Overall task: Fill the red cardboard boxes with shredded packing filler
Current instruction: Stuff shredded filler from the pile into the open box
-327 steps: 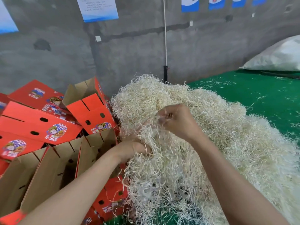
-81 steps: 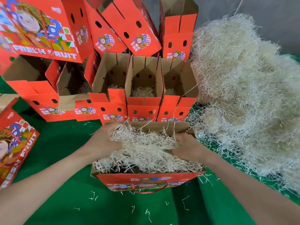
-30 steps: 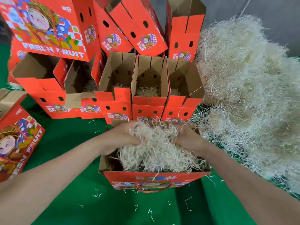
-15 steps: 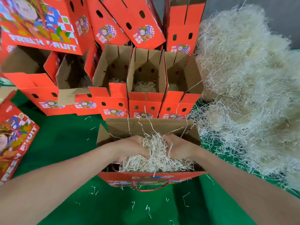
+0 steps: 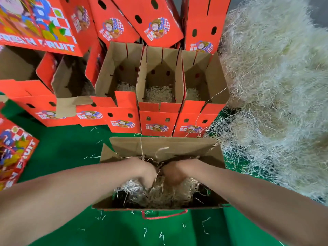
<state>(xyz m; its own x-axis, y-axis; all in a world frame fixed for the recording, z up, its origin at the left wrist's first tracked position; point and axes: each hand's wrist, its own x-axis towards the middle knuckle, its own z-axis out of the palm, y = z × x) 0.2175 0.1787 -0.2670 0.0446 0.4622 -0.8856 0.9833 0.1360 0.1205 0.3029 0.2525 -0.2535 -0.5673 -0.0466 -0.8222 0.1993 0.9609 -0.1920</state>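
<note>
Nearest the camera, on a green felt-like surface (image 5: 62, 153): one open red cardboard box with plain brown inner walls (image 5: 159, 145), flaps up, thin red cord handle (image 5: 165, 217) hanging off the near side.

Inside it: a bed of pale shredded packing filler (image 5: 159, 196), low in the box, well below the rim; a few loose strands up the back wall.

Both plunged down into that box: left hand (image 5: 144, 173) and right hand (image 5: 174, 173), side by side, knuckles nearly touching at the middle. Fingers buried in the shreds and blurred (curled on a clump or pressing flat: cannot tell). Forearms in from the bottom corners, crossing the near rim.

Just behind the box's back wall: row of three upright open red boxes (image 5: 158, 114), each with a thin layer of the same filler at the bottom. Further left, two more open boxes (image 5: 71, 86), tilted, insides too dark to read. Above the row, leaning stack of closed red boxes with oval holes and cartoon print (image 5: 156, 20); large red box lettered "FRESH FRUIT" (image 5: 37, 25) at top left. Another printed red box (image 5: 16, 153) at the left edge.

Right side: big loose heap of pale shredded filler (image 5: 275, 82), up against the row's right-hand box, spreading toward the near box's right wall. Stray strands scattered over the green.
</note>
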